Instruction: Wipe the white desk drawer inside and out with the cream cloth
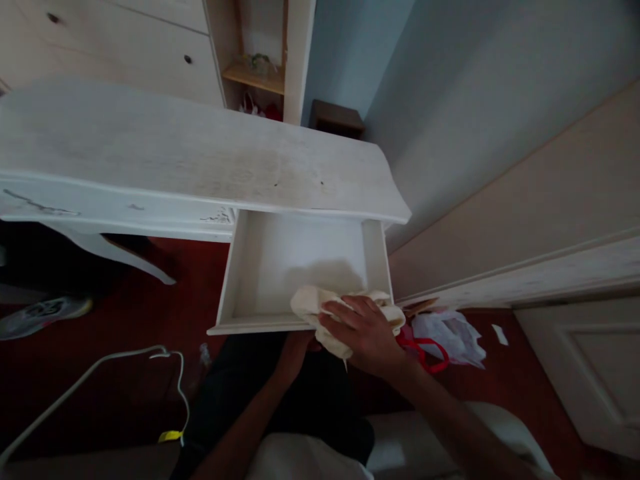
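My right hand (357, 330) is closed on a crumpled cream cloth (313, 303), pressing it over the right part of the pulled-out drawer's front edge. The white drawer (270, 322) juts out toward me from a white desk (200, 147), and no objects show inside it. A shadow falls on the drawer floor just beyond the cloth. Below the drawer's front, left of the cloth, is my left hand (296, 353); its fingers are mostly hidden, so its grip does not show.
Dark smudges mark the desktop. A white clothes hanger (100, 360) and a shoe (45, 317) are at the left. On the red floor at right lie a white plastic bag (450, 333) and a red strap (435, 360). A wall (500, 147) runs close along the right.
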Demonstrator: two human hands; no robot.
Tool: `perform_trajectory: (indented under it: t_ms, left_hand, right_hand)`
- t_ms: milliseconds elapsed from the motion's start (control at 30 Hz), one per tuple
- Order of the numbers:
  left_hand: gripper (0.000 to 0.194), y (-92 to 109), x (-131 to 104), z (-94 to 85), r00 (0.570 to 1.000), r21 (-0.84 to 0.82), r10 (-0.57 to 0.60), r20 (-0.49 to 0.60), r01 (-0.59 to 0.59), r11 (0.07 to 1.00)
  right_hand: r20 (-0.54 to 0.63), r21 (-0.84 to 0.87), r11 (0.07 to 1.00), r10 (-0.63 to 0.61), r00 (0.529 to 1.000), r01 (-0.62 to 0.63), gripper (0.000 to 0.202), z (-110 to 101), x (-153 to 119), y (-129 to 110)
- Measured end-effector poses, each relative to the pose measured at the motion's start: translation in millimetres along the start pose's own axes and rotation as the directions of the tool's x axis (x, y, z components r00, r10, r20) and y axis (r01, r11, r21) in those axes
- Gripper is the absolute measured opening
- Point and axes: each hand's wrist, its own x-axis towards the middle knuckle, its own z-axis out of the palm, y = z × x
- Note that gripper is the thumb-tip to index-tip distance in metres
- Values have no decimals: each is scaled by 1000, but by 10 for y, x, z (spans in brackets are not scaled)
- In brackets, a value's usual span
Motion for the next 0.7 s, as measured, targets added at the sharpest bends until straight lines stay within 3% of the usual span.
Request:
perform_trajectory:
  t_ms: [133,233,300,433,700]
  left_hand:
    - [43,-34,35,4,998,4,56,-6,-56,998]
    - [43,-52,54,2,998,-3,38,-45,-38,999]
    - [43,-65,68,-17,998,1,32,-45,-32,1000]
    - [45,-89,93,-55,1000,0,11,-27,-11,1000]
    - [45,-163,142,-51,994,-10,-21,-103,20,1000]
  right_hand:
    - [-27,-64,994,85,996,-86,37,-52,-246,295]
    - [-85,-157,971,171,982,-183,41,6,-236,559]
    - [-91,-202,958,190,978,-205,45,85,-147,752]
    - [-30,-213,968,129,991,-132,50,205,109,1156]
    - [29,-216,975,66,997,-59,53,176,582,1877]
